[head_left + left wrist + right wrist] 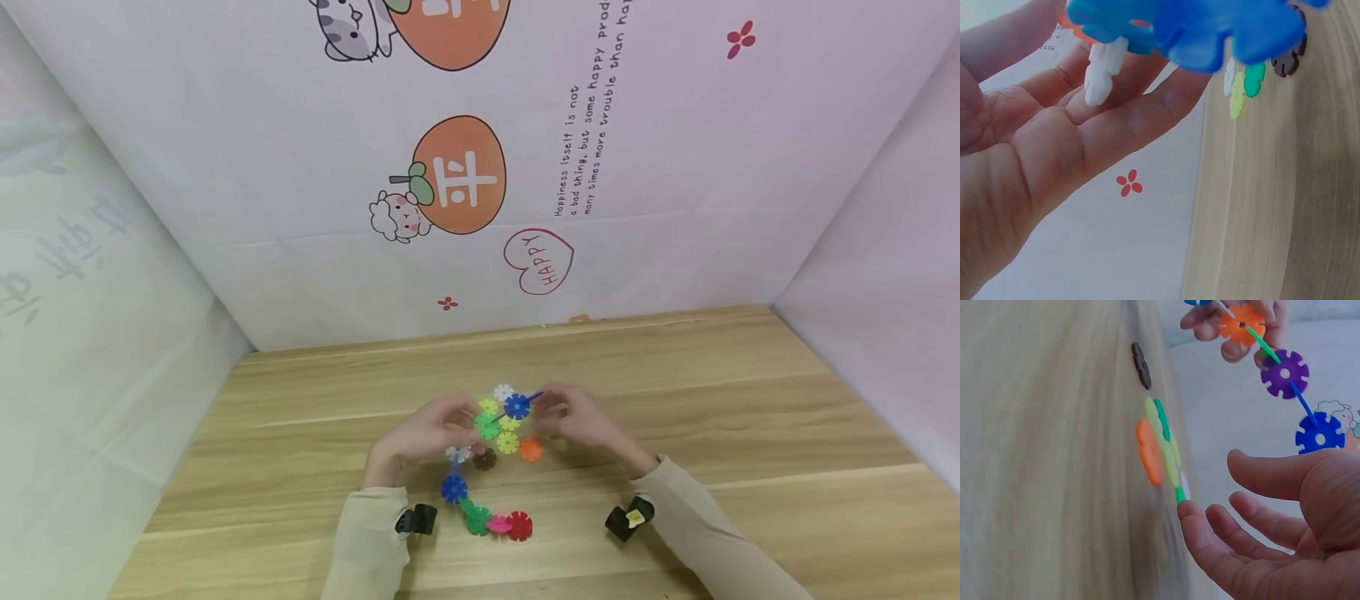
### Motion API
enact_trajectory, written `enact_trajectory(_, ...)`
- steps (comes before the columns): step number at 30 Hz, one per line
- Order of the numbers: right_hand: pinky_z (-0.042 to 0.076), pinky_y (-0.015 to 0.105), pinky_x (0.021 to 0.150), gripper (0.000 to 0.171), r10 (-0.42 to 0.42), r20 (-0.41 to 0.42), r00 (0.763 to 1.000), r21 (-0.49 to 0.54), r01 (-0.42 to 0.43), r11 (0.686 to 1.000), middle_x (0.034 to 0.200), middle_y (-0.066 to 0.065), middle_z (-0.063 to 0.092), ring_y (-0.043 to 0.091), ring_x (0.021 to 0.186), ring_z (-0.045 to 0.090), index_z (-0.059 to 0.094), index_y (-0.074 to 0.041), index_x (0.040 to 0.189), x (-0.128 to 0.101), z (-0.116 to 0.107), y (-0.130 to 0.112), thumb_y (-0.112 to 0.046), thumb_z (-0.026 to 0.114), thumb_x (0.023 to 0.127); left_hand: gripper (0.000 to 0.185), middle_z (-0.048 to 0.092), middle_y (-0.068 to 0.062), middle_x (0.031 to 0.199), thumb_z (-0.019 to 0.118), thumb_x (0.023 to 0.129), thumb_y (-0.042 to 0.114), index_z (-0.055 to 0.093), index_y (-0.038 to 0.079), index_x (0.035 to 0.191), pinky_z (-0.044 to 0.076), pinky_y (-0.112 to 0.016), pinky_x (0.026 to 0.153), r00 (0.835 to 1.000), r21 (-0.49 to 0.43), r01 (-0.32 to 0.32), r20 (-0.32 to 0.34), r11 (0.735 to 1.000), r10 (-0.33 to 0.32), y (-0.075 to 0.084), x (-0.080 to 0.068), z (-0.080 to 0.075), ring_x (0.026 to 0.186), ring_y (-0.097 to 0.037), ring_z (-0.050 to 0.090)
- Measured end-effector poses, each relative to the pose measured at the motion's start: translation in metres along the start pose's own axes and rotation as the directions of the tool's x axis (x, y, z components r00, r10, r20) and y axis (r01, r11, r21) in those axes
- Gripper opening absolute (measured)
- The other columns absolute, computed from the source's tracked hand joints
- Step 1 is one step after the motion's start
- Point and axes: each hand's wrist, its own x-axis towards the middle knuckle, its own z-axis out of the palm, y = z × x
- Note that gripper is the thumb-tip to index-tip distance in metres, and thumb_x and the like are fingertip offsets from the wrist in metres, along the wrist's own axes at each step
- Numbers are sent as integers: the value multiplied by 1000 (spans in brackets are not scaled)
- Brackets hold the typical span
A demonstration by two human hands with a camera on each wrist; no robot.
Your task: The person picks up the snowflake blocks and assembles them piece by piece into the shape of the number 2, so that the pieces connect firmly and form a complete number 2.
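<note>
My left hand [427, 429] holds a chain of notched plastic snowflake discs near its orange disc [1242, 325], above the table. From there a green disc [487, 425], a purple disc [1284, 374] and two blue ones lead toward my right hand [585, 419]. The end blue disc [1320, 432] is just beyond the right thumb, whose fingers are spread with nothing between them. On the near side, the chain runs through a white disc [1105, 72], a blue disc [453, 489], a green disc [477, 521] and a pink disc [498, 524] to a red disc [519, 526].
Loose discs lie on the wooden table [300, 417] under and behind the chain: an orange one [531, 450], a brown one [485, 459], a white one [503, 392] and several yellow ones [507, 442]. White printed sheets [300, 167] stand at the back and both sides.
</note>
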Motion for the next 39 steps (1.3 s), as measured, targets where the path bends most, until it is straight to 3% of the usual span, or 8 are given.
enact_trajectory(9, 56, 36, 78, 41, 81, 6, 997, 65, -81, 995, 106, 21, 63, 30, 93, 64, 56, 9, 114, 1, 12, -6, -3, 73, 80, 27, 69, -10, 98, 57, 95, 8, 54, 3, 121, 50, -42, 90, 1000, 7, 20, -10, 1000, -19, 0, -1, -1, 93, -22, 66)
enact_trajectory(15, 56, 36, 76, 42, 72, -1, 997, 58, -71, 996, 104, 21, 63, 30, 90, 64, 56, 12, 114, 0, 14, -7, 1, 74, 78, 26, 69, -11, 98, 57, 95, 8, 54, 3, 120, 49, -43, 91, 1000, -2, 26, -10, 1000, -26, 0, -1, -1, 93, -23, 66)
enact_trajectory(19, 56, 34, 75, 39, 63, -2, 998, 7, -63, 998, 101, 18, 64, 28, 89, 63, 60, 9, 110, 1, 15, -5, 0, 76, 76, 25, 69, -10, 98, 57, 95, 9, 55, 4, 119, 48, -44, 91, 999, 0, 30, -13, 1000, -30, -1, 0, -1, 93, -22, 66)
enact_trajectory(24, 53, 28, 68, 27, -53, 53, 997, -147, 60, 987, 91, 11, 67, 21, 81, 62, 66, 2, 98, 1, 15, -1, -5, 79, 75, 24, 69, -10, 98, 58, 95, 10, 55, 5, 118, 49, -43, 91, 1000, 14, 27, -15, 1000, -27, -2, 1, -2, 92, -22, 66)
enact_trajectory(27, 51, 26, 65, 28, -90, 95, 991, -185, 107, 977, 86, 8, 66, 19, 77, 60, 68, -1, 95, 1, 16, 1, -9, 82, 72, 23, 69, -11, 99, 57, 95, 10, 56, 5, 118, 49, -43, 90, 1000, 18, 27, -16, 999, -27, -2, 1, -2, 92, -22, 67)
enact_trajectory(32, 48, 25, 61, 37, -79, 112, 991, -217, 102, 971, 83, 3, 61, 14, 72, 54, 68, -4, 97, 1, 17, 3, -15, 86, 67, 24, 68, -12, 100, 58, 95, 10, 56, 5, 117, 49, -43, 90, 999, 19, 29, -16, 999, -29, -3, 1, -2, 92, -22, 67)
enact_trajectory(39, 45, 24, 58, 37, -76, 116, 990, -253, 103, 962, 82, 2, 58, 12, 69, 50, 69, -6, 96, -1, 17, 4, -13, 88, 65, 25, 66, -18, 105, 58, 94, 10, 56, 5, 118, 49, -43, 90, 999, 9, 31, -18, 999, -31, -2, 1, -1, 92, -23, 67)
